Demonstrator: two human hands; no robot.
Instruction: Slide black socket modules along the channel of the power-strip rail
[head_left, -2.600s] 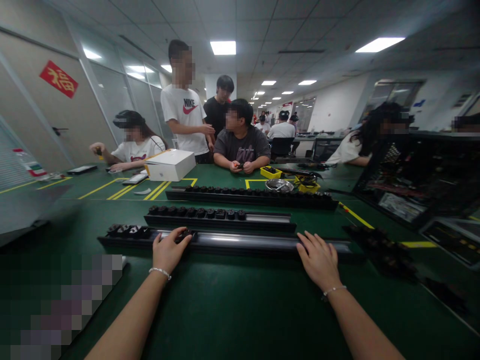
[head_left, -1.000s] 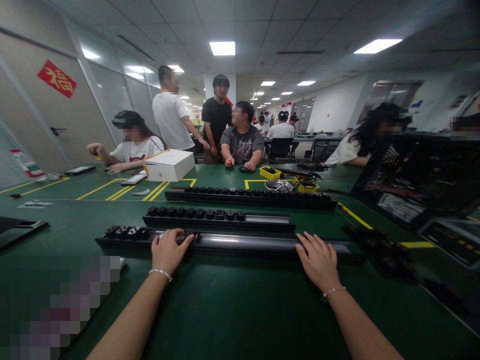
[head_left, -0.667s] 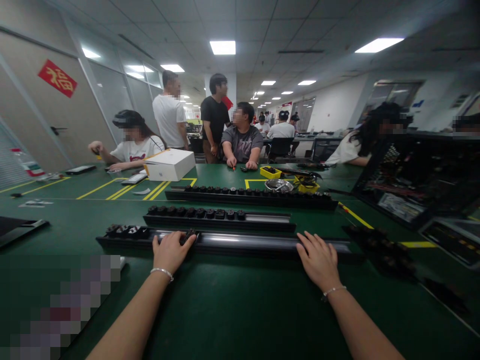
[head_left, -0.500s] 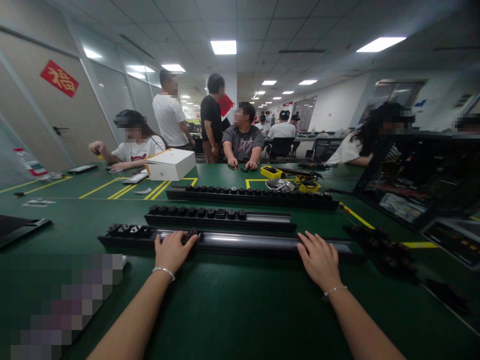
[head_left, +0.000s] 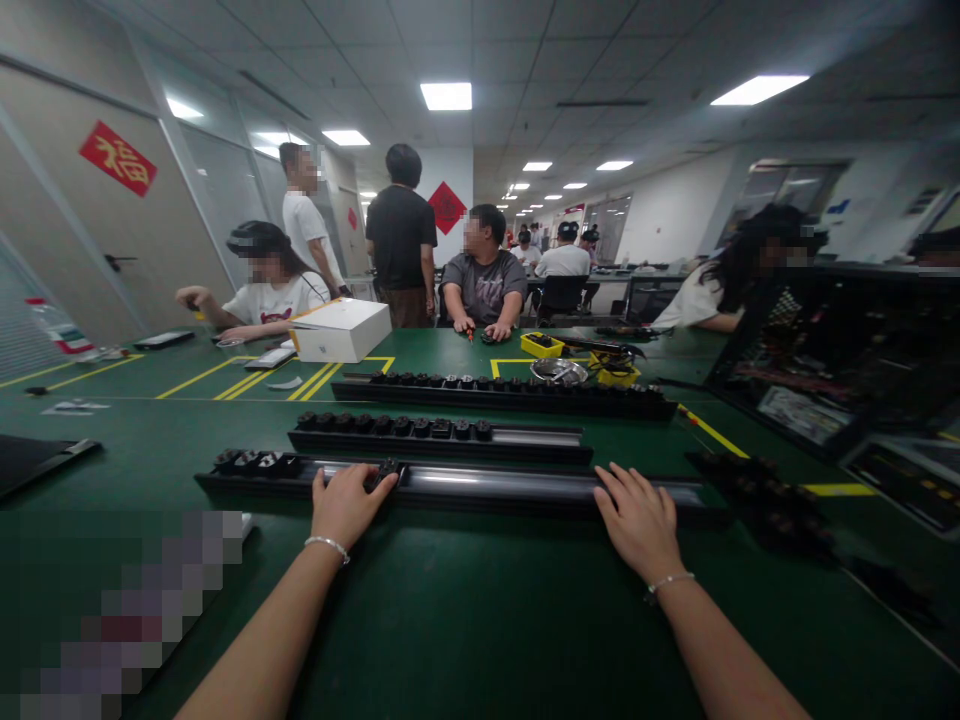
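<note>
A long black rail (head_left: 495, 484) with a shiny inner channel lies across the green table in front of me. Black modules (head_left: 259, 461) sit in its left end. My left hand (head_left: 347, 500) is over the rail's left part, thumb and fingers around a small black module (head_left: 388, 470) in the channel. Spread fingers of my right hand (head_left: 637, 510) rest on the right part of the rail, holding nothing. Beyond it lie a shorter rail (head_left: 540, 440) partly filled with black round modules and a longer rail (head_left: 510, 395) lined with modules.
A white box (head_left: 341, 332), yellow trays (head_left: 541, 346) and a metal bowl (head_left: 559, 371) stand farther back. An open black equipment case (head_left: 847, 370) is at the right, near a blurred pile of black parts (head_left: 772, 500). Several people sit or stand beyond.
My left hand has shifted very slightly to the right. My right hand looks unmoved. In the background, the two standing people have moved left and turned.
</note>
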